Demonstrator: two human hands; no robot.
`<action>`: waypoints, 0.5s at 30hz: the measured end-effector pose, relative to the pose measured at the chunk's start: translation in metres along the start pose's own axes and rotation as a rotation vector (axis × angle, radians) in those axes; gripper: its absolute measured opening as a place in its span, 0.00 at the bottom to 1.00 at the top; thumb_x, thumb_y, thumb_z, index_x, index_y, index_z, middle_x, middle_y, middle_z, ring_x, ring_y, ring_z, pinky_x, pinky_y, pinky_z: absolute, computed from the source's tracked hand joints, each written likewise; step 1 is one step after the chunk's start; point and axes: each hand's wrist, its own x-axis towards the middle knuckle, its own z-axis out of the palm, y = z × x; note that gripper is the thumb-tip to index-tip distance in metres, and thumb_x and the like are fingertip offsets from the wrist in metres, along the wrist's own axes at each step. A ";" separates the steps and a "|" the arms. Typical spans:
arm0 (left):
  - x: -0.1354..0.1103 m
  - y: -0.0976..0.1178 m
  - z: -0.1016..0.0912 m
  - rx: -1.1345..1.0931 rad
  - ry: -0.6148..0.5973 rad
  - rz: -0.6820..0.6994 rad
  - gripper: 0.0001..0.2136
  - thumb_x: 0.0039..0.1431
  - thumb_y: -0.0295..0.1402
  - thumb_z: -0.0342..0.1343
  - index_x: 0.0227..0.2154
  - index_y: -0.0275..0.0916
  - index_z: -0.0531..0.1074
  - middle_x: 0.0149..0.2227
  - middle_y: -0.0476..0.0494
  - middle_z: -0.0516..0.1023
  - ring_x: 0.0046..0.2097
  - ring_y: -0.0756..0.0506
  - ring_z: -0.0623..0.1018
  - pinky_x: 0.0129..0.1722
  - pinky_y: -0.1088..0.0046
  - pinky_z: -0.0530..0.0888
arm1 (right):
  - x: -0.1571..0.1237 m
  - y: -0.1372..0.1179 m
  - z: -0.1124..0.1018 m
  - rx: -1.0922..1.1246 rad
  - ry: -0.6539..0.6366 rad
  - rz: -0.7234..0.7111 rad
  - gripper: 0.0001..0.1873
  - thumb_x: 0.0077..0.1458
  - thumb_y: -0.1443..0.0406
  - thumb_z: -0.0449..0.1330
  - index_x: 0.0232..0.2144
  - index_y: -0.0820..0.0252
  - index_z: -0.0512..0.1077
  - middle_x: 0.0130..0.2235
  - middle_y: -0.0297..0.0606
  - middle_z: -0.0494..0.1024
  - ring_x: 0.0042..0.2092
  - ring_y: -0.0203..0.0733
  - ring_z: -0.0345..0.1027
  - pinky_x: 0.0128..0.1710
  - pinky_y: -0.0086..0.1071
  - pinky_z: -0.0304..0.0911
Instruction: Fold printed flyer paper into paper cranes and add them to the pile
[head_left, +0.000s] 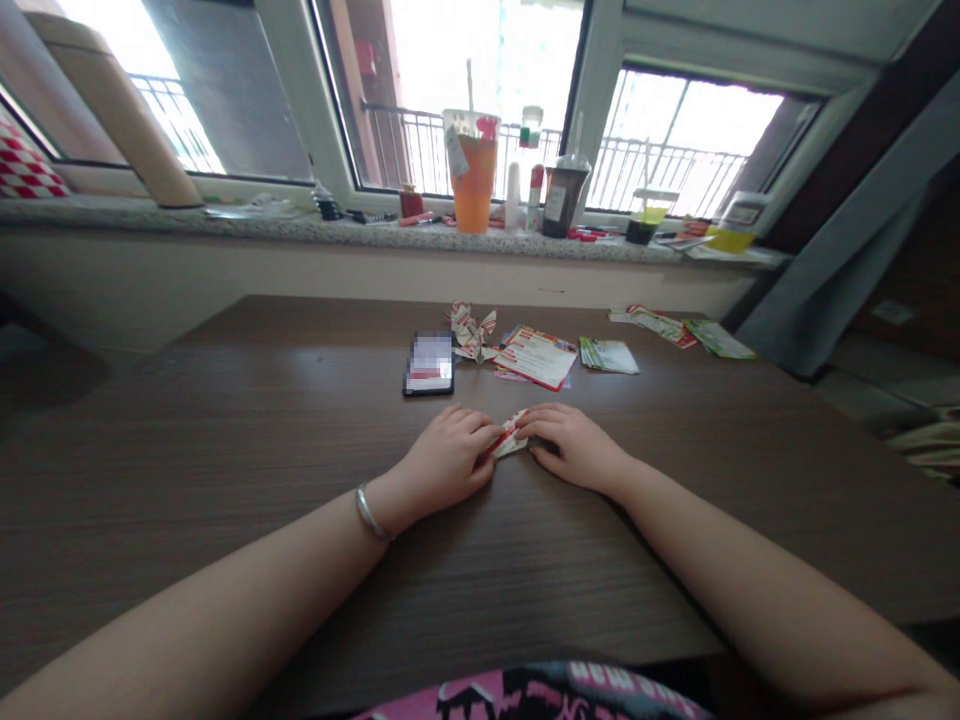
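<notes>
Head view, left hand (454, 455), right hand (579, 446), paper (513, 440) between

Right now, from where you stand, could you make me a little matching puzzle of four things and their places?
1. Phone
2. Cup of orange drink
3. Bracelet
4. Striped paper

A. Around the left wrist
B. Between left hand and right hand
C. On the windowsill
D. On the table, beyond both hands

Pairs: 1-D, 2-C, 3-A, 4-B
</notes>
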 end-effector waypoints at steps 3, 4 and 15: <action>0.001 0.000 -0.001 -0.016 -0.005 0.019 0.16 0.58 0.27 0.51 0.48 0.41 0.71 0.45 0.41 0.75 0.47 0.42 0.73 0.55 0.58 0.65 | 0.000 -0.001 -0.001 -0.077 -0.023 -0.013 0.13 0.55 0.70 0.59 0.44 0.55 0.75 0.45 0.40 0.78 0.49 0.44 0.68 0.51 0.41 0.62; 0.001 0.000 -0.002 -0.025 -0.011 0.027 0.16 0.57 0.27 0.51 0.49 0.41 0.72 0.45 0.42 0.75 0.47 0.42 0.73 0.55 0.58 0.65 | 0.000 -0.001 -0.001 -0.102 -0.031 -0.016 0.12 0.56 0.68 0.59 0.43 0.56 0.75 0.44 0.40 0.78 0.48 0.44 0.68 0.51 0.41 0.63; 0.004 -0.002 -0.003 -0.099 -0.017 0.049 0.10 0.61 0.31 0.52 0.44 0.40 0.72 0.44 0.44 0.78 0.47 0.43 0.74 0.54 0.59 0.65 | 0.000 -0.008 -0.003 -0.182 -0.050 -0.033 0.09 0.59 0.63 0.59 0.39 0.57 0.76 0.41 0.40 0.78 0.43 0.44 0.68 0.45 0.38 0.63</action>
